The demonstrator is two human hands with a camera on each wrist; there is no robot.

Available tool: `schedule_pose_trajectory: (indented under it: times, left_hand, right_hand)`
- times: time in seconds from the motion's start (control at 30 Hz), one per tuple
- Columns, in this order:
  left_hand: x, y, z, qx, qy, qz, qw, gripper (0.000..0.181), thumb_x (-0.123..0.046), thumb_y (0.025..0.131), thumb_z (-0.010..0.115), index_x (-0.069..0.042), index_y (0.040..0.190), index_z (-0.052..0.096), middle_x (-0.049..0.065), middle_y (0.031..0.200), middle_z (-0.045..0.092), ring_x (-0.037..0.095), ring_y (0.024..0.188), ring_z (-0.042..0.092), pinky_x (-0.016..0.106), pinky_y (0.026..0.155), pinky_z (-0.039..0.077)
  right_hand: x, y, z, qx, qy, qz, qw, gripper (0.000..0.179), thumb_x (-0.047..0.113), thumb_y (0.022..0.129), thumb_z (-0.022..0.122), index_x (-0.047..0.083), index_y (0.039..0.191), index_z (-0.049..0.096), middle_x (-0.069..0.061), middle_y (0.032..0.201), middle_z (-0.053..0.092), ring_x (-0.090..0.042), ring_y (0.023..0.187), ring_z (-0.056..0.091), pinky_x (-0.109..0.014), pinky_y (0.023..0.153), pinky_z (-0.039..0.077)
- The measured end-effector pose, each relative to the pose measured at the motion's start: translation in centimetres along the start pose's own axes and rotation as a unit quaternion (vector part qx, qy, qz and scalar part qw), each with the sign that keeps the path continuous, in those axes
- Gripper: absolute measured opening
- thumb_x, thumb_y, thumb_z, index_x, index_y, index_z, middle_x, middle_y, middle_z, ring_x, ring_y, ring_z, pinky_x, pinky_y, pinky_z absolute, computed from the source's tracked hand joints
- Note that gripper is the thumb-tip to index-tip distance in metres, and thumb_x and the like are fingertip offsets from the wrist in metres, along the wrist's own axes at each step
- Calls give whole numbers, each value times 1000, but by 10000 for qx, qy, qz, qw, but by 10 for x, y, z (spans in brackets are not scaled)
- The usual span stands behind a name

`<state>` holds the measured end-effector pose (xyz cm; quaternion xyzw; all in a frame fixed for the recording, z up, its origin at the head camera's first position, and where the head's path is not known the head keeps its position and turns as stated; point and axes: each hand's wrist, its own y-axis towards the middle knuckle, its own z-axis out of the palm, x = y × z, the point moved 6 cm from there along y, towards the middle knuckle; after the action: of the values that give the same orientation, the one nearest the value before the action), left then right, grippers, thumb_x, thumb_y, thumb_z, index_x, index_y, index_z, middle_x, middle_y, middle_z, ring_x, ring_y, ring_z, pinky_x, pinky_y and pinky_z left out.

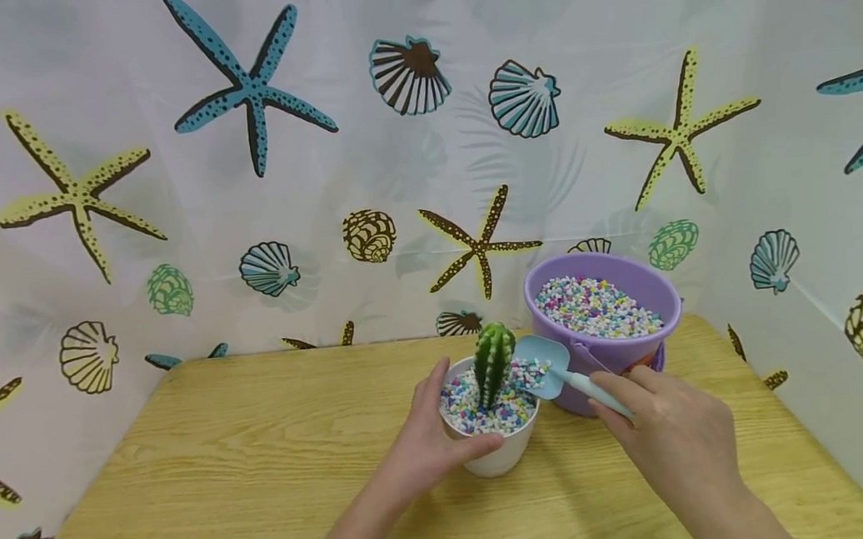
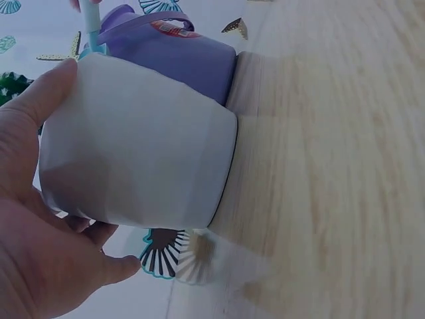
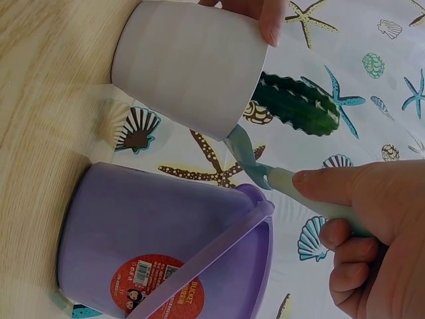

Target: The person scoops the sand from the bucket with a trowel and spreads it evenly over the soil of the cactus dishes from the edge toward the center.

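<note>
A white pot point(image 1: 499, 457) stands on the table, filled with small multicoloured pebbles around an upright green cactus point(image 1: 494, 365). My left hand point(image 1: 431, 436) holds the pot, thumb along the near rim and fingers around the far left side. In the left wrist view the thumb lies at the rim of the white pot point(image 2: 139, 146). My right hand point(image 1: 671, 428) grips the handle of a light blue toy shovel point(image 1: 546, 353). Its blade, with some pebbles on it, tips over the pot's right rim. In the right wrist view the shovel's tip point(image 3: 242, 149) is right at the rim.
A purple bucket point(image 1: 595, 350) of the same pebbles stands just behind and right of the pot. Its handle point(image 3: 212, 259) hangs down over a red label. The wooden table point(image 1: 264, 448) ends at a curtain point(image 1: 320, 185) printed with starfish and shells.
</note>
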<state>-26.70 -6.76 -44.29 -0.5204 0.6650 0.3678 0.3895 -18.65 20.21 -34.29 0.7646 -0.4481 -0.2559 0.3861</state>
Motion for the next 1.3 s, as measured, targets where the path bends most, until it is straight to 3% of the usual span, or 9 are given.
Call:
schedule_pose_trajectory:
  times: [0.23, 0.43, 0.57, 0.73, 0.97, 1.2, 1.3]
  left_hand:
    - [-1, 2, 6, -151, 19, 102, 9998, 135, -44, 77, 104, -20, 178, 17, 23, 174, 20, 49, 154, 38, 66, 125, 34]
    - [-1, 0, 3, 215, -176, 55, 9996, 133, -42, 81, 101, -25, 179, 13, 18, 180, 12, 51, 160, 28, 72, 126, 26]
    - [-1, -2, 0, 325, -218, 88, 9992, 129, -41, 83, 99, -25, 179, 14, 18, 180, 17, 50, 161, 26, 74, 126, 22]
    - [-2, -1, 1, 135, -180, 74, 9997, 133, -40, 79, 103, -24, 179, 17, 20, 174, 26, 47, 156, 36, 71, 125, 29]
    - [-4, 0, 7, -156, -208, 101, 9996, 137, -36, 75, 106, -22, 178, 18, 24, 173, 19, 49, 156, 33, 66, 126, 31]
    - [-6, -3, 2, 336, -105, 233, 9991, 131, -40, 84, 100, -25, 179, 12, 20, 181, 12, 51, 161, 24, 73, 127, 23]
    - [-6, -4, 0, 385, -84, 273, 9989, 128, -40, 85, 98, -26, 179, 12, 20, 181, 16, 50, 162, 24, 74, 126, 21]
  right_hand:
    - [0, 0, 0, 14, -4, 33, 10000, 45, 15, 70, 106, 24, 110, 87, 8, 77, 63, -11, 54, 54, -24, 43, 34]
    - [1, -1, 0, -34, -14, 1, 10000, 47, 14, 68, 106, 25, 110, 87, 9, 76, 60, -10, 53, 53, -24, 43, 33]
    - [1, -1, 0, -97, -26, -39, 9999, 47, 15, 68, 106, 25, 110, 87, 9, 76, 59, -11, 53, 53, -24, 42, 32]
    - [1, 0, 0, -141, -32, -77, 9999, 44, 18, 71, 105, 25, 110, 87, 8, 76, 59, -11, 53, 53, -25, 42, 31]
    - [1, -1, 1, -122, -89, -73, 9999, 44, 19, 72, 105, 25, 111, 87, 7, 76, 58, -11, 52, 51, -24, 42, 30]
    - [2, -1, 2, -134, -97, -105, 9998, 44, 18, 72, 106, 24, 112, 87, 6, 76, 58, -13, 51, 51, -25, 42, 30]
    - [3, -1, 2, -151, -87, -117, 9998, 45, 18, 72, 106, 24, 112, 87, 6, 76, 58, -14, 52, 51, -25, 42, 30]
